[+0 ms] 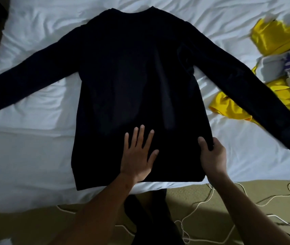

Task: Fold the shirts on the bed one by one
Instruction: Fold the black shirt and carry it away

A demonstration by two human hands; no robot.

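Here the black shirt (131,68) lies flat across the middle of the frame on the white bed (26,147). Its collar points toward the top and both long sleeves reach out toward the left and right edges, so the whole shape is laid open for folding. The left hand (137,156) rests palm-down on the lower middle of the body, fingers straight and spread, apparently to pin the cloth so it does not slide. The right hand (213,156), lower right of centre, pinches the shirt's side edge near the hem, thumb on top and the other fingers hidden under the cloth. That grip looks ready to draw the side smooth or carry it over into a first fold. A heap of yellow and patterned garments (273,36) waits at the upper right. A white cord (211,200) trails over the floor along the bottom.
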